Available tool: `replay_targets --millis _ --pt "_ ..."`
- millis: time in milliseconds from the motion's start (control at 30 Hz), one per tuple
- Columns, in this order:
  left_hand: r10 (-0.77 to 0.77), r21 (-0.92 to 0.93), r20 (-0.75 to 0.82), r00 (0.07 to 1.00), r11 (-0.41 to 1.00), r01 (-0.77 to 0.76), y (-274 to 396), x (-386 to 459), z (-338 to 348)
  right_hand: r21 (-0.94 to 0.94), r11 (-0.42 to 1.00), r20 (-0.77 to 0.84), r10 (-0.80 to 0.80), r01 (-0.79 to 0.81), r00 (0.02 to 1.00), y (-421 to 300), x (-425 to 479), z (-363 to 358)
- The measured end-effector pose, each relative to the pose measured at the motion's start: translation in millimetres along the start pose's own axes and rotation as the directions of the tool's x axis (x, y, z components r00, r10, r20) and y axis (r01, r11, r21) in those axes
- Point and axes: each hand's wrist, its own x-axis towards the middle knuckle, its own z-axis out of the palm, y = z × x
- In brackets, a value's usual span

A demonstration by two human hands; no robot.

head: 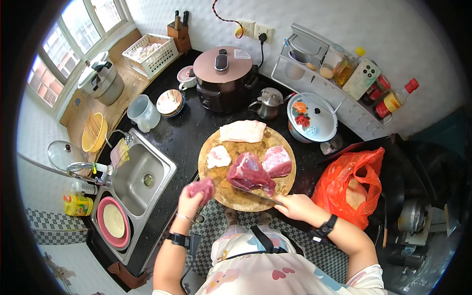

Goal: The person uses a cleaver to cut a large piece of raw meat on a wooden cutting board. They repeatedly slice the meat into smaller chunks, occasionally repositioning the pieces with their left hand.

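My left hand point(191, 202) grips a piece of raw red meat point(202, 188) just off the left edge of a round wooden cutting board point(225, 197); the meat is slightly blurred. In my right hand point(295, 207) is the handle of a knife point(258, 195). Its blade lies low along the board's near side, beside a large chunk of raw red meat point(249, 171). Right of that chunk rests a fatty meat piece point(277, 161). A small lump of white fat point(218, 156) sits at the left, and a pale slab of fat or skin point(242, 131) at the far edge.
A stainless sink point(136, 180) is on the left, holding a pink basket point(112, 221) at its near end. Behind the board stand an electric pressure cooker point(223, 81), a metal pitcher point(270, 105) and a lidded enamel pot point(311, 118). An orange-red plastic bag point(339, 184) lies right of my knife hand.
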Motion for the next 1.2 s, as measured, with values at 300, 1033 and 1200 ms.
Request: replay_targets --millis 300,1033,1200 --pt "0.183 0.235 0.109 0.977 0.95 -0.204 46 124 59 0.266 0.961 -0.36 0.171 -0.075 0.917 -4 -64 -2" --pt "-0.434 0.218 0.226 0.872 0.895 0.389 25 81 113 0.552 0.802 -0.414 0.502 -0.23 0.759 6 -47 32" --pt "-0.298 0.064 0.317 0.9 0.954 0.294 19 66 124 0.544 0.816 -0.424 0.467 -0.193 0.776 9 -50 33"
